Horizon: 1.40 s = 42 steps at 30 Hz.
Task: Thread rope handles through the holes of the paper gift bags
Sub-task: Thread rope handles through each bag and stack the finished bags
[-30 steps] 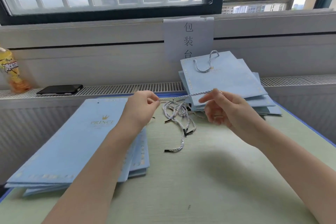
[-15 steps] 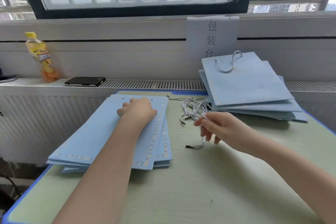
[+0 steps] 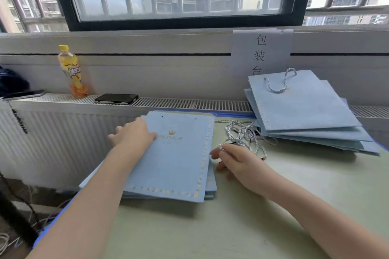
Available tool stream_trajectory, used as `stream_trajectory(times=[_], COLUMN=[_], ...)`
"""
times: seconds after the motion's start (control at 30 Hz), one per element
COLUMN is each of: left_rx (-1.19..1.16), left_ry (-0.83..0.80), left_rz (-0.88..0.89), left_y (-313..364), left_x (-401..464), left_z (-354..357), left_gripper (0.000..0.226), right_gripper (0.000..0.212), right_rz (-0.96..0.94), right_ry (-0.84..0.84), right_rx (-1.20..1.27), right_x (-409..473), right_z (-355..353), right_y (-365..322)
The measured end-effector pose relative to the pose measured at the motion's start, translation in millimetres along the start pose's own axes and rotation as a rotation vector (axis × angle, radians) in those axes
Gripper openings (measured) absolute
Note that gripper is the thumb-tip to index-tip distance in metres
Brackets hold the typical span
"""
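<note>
The top bag [image 3: 174,153] of the unthreaded stack lies flat at the centre of the surface [image 3: 242,227], its two punched holes showing bare at the far edge, toward 12 o'clock. A second ago both hands held one rope taut between them in the air; half a second ago the left hand had dropped that end and come down on the stack. Now the left hand [image 3: 134,134] rests flat on the bag's 9 o'clock side, fingers fairly straight and pressing the paper, the grip apart and holding nothing. The right hand [image 3: 237,162] has travelled down to the bag's 3 o'clock edge, fingers curled and pinched on a rope handle [image 3: 221,147] that trails back toward the loose rope tangle [image 3: 242,132] at 1 o'clock.

My reading: one rope has been picked out and a fresh bag is being steadied, so threading of this bag is about to begin, not yet started. The rope's tipped end is hidden in the hand, so I cannot tell how it is presented.

Further out at 2 o'clock sits the finished pile [image 3: 305,111], the top one showing a looped handle. On the radiator shelf at 11 o'clock lie a phone [image 3: 116,98] and a yellow drink bottle [image 3: 73,73]; a paper sign [image 3: 261,52] hangs under the window.
</note>
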<state>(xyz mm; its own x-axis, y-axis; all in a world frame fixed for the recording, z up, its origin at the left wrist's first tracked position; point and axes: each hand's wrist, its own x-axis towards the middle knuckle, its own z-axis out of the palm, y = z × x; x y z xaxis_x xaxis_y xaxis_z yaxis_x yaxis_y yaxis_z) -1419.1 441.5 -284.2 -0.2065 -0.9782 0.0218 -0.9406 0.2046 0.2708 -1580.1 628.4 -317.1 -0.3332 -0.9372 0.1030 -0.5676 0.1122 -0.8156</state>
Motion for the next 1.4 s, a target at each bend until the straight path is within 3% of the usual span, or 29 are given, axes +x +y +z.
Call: stream_trajectory(times=[0.07,0.2,0.3,0.37,0.4,0.5,0.57,0.77,0.9,1.0,1.17,1.23,1.3,1.4], left_rx=[-0.013,-0.222,-0.498,-0.662,-0.713,-0.748,-0.775,-0.923,-1.157,-1.113,-1.050,-0.908,-0.656,-0.320], left_ry=[0.045,0.066,-0.002,-0.037,-0.053,-0.034,-0.020,0.076,-0.115,-0.083,-0.204,-0.200,-0.088,0.100], left_rz=[0.037,0.111,0.181,0.190,0.193,0.279,0.317,0.462,0.473,0.478,0.569,0.602,0.660,0.704], left_y=[4,10,19,32,41,72,95,121,119,119,129,130,128,128], left_x=[-6,-3,-3,-10,-14,-28,-32,-44,-53,-66,-85,-88,-90,-93], left_z=[2,13,11,6,5,9,19,44,41,46,54,60,63,64], left_gripper=[0.047,0.041,0.060,0.054,0.050,0.077,0.082,0.034,0.019,0.020,0.038,0.035,0.025,0.027], right_gripper=[0.026,0.027,0.027,0.028,0.028,0.028,0.028,0.029,0.029,0.038,0.035,0.035,0.028,0.024], right_rz=[0.046,-0.038,-0.168,-0.185,-0.165,-0.035,0.015,0.047,0.164,0.102,-0.310,-0.318,-0.309,-0.294], right_ry=[0.028,0.192,0.331,0.408,0.426,0.380,0.366,0.456,0.543,0.733,0.897,0.839,0.718,0.549], right_rx=[0.200,0.252,0.196,0.148,0.106,-0.049,-0.180,-0.260,-0.378,-0.524,-0.369,-0.285,-0.196,-0.126], right_x=[-2,-6,-12,-17,-20,-24,-24,-26,-26,-28,-30,-28,-25,-22], right_z=[0,-12,-41,-71,-87,-126,-142,-154,-152,-144,-131,-129,-125,-115], right_y=[-2,-7,-22,-29,-30,-26,-16,16,21,15,2,-1,-2,0])
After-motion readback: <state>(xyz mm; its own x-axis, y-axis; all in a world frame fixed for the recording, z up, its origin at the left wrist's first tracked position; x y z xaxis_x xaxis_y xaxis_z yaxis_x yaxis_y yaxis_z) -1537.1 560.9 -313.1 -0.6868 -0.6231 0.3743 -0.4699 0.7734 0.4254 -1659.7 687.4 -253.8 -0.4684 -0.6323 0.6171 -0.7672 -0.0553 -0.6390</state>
